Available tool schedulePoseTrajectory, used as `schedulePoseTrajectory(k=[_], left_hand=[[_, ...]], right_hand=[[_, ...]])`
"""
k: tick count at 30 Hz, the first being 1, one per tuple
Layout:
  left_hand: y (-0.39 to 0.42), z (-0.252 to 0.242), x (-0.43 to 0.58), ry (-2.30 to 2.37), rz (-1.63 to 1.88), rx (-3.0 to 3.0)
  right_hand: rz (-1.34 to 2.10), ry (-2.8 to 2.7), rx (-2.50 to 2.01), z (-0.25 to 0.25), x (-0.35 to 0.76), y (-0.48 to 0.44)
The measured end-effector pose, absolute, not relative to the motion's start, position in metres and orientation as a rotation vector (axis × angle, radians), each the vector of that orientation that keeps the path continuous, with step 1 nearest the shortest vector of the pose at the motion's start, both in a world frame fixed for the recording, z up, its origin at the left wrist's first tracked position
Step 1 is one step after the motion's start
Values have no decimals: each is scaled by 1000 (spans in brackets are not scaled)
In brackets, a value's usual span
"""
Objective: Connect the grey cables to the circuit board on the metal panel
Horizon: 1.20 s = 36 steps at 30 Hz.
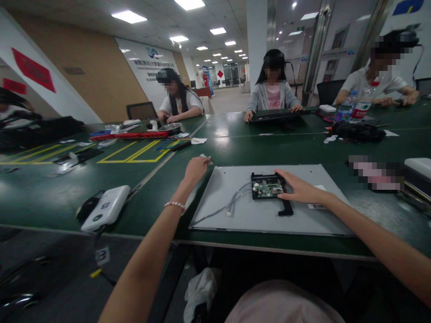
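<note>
Pink lap [283,305]; left hand [195,170] at white scrap [205,157], right hand [298,188] on circuit board [266,187].

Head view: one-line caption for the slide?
Right hand rests on a circuit board atop a grey panel; left hand touches a small white scrap beside it.

Long green tables [269,146] stand under bright ceiling panels [129,16], tan wall [101,76] left, glass doors [336,49] right.

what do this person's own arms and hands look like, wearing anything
Both arms are bare, with no sleeves in view. The left hand has a bracelet of small pale beads at its wrist. The right hand shows no glove, watch or band.
</note>
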<state>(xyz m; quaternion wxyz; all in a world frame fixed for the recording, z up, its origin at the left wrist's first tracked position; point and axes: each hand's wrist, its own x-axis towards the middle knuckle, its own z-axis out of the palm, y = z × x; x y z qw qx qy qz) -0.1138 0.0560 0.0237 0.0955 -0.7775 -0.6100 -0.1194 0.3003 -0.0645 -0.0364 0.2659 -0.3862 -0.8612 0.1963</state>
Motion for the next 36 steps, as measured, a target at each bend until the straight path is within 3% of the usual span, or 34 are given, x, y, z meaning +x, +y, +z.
schedulePoseTrajectory(k=[8,19,27,36], left_hand=[[27,38,-30,-1423,-500,-2659],[26,17,53,-945,-656,-2891],[39,-8,43,-1044,-782,-3085],[25,1,40,-1055,-543,-3097]], right_hand=[[543,-2339,-1060,-41,304,-61],[519,-2328,-1066,-40,305,-66],[533,-2337,-1072,-41,306,-64],[528,-2349,-1081,-41,307,-65]])
